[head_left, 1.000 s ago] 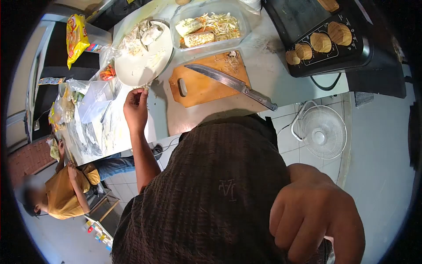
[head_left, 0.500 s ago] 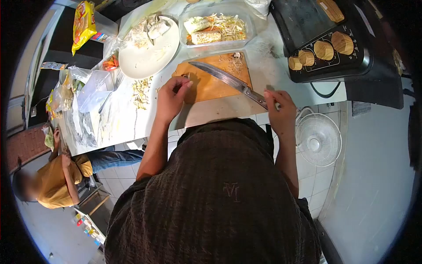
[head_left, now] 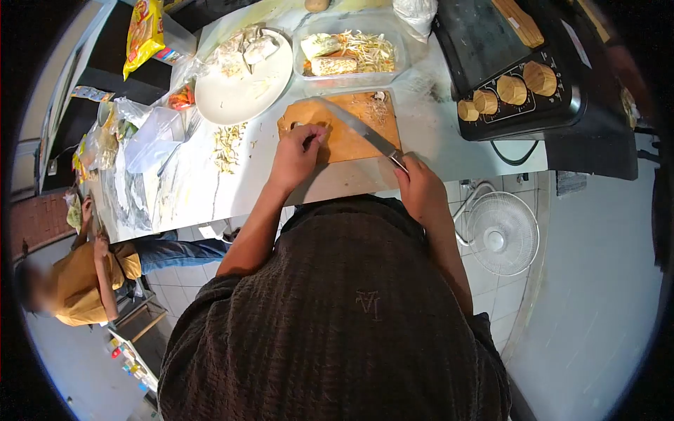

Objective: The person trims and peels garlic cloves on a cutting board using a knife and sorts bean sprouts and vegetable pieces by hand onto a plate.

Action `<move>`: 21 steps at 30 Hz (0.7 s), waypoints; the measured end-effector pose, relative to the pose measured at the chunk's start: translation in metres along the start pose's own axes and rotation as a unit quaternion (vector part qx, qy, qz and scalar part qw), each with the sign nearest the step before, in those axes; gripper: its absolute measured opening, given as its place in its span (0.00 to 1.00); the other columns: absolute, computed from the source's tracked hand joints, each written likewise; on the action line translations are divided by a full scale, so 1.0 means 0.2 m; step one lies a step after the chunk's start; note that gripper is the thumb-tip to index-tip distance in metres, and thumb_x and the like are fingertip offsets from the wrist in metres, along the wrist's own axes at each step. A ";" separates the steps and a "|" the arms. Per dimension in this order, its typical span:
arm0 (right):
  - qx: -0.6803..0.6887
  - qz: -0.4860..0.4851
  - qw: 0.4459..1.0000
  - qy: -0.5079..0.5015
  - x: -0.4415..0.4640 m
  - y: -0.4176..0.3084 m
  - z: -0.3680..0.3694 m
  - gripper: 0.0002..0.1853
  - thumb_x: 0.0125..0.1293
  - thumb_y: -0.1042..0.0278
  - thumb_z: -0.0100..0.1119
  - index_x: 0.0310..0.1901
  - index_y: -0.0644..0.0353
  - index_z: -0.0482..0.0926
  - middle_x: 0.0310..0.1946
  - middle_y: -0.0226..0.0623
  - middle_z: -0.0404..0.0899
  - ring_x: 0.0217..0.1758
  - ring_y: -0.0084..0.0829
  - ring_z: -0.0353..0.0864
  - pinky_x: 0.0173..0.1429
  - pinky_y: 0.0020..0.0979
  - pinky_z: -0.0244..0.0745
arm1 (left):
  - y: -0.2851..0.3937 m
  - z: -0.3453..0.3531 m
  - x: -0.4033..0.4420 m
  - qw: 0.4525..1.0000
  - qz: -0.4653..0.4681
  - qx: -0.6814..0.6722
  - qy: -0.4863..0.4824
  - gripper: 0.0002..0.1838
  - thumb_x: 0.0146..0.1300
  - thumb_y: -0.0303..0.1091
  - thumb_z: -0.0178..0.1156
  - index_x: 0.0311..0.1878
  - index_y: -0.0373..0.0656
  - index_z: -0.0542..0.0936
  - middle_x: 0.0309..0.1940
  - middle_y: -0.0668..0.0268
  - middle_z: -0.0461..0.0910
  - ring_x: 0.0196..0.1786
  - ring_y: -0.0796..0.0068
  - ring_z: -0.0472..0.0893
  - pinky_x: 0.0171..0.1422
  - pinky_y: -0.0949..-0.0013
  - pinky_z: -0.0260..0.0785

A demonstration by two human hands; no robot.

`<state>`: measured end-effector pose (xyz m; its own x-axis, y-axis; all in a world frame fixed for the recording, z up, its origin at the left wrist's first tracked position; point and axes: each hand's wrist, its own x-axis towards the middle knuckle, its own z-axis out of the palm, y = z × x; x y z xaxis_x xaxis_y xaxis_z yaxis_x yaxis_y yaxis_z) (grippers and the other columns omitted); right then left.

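My right hand [head_left: 421, 188] is closed round the handle of a large knife [head_left: 361, 129], whose blade lies slantwise over the wooden cutting board [head_left: 344, 149]. At the board's left end is my left hand [head_left: 298, 154], thumb and fingers pinched together; what they hold, if anything, is too small to make out. Thin brown scraps [head_left: 375, 110] lie on the board's upper right. Left of the board, small yellowish pieces [head_left: 226, 147] are scattered on the table. Behind them stands a white plate [head_left: 242, 98] with pale pieces at its upper edge.
A clear container [head_left: 351, 82] holds bean sprouts and pale blocks behind the board. The black appliance [head_left: 562, 112] with wooden knobs stands at the right. Plastic bags and a clear box [head_left: 151, 144] are at the left. Another person [head_left: 84, 281] is at the far left; a fan [head_left: 495, 238] stands below right.
My right hand came up from low in the view and took hold of the knife handle. My left hand moved right from beside the plate to the board. The knife has shifted slightly.
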<state>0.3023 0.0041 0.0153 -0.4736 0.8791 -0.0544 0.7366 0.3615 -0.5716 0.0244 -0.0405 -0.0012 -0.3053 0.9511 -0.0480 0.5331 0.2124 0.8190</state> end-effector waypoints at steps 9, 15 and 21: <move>0.061 0.076 0.994 -0.043 -0.07 -0.13 -0.05 0.15 0.78 0.53 0.53 0.47 0.58 0.78 0.33 0.51 0.85 0.39 0.58 0.85 0.43 0.54 0.78 | 0.02 0.03 0.07 0.997 0.031 -0.064 -0.039 0.14 0.70 0.24 0.61 0.56 0.38 0.70 0.42 0.55 0.85 0.46 0.63 0.86 0.53 0.63 0.77; 0.085 0.102 0.991 -0.024 -0.07 -0.14 -0.06 0.15 0.78 0.55 0.55 0.47 0.60 0.79 0.33 0.53 0.84 0.39 0.59 0.84 0.42 0.52 0.77 | 0.04 -0.01 0.14 0.994 0.077 0.039 -0.074 0.11 0.67 0.25 0.62 0.50 0.34 0.75 0.44 0.54 0.85 0.48 0.52 0.85 0.54 0.57 0.76; 0.126 0.133 0.981 -0.060 -0.04 -0.14 -0.08 0.16 0.77 0.53 0.55 0.48 0.58 0.79 0.33 0.53 0.85 0.39 0.58 0.85 0.42 0.52 0.77 | 0.06 -0.02 0.16 0.991 0.060 0.086 -0.078 0.08 0.68 0.27 0.60 0.46 0.35 0.83 0.42 0.50 0.87 0.47 0.47 0.86 0.53 0.54 0.77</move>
<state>0.2933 -0.0075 0.0447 -0.3451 0.8836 -0.3165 0.7067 0.0227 -0.7072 0.0178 -0.0094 0.0088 -0.1128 0.9921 -0.0541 0.6891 0.1173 0.7151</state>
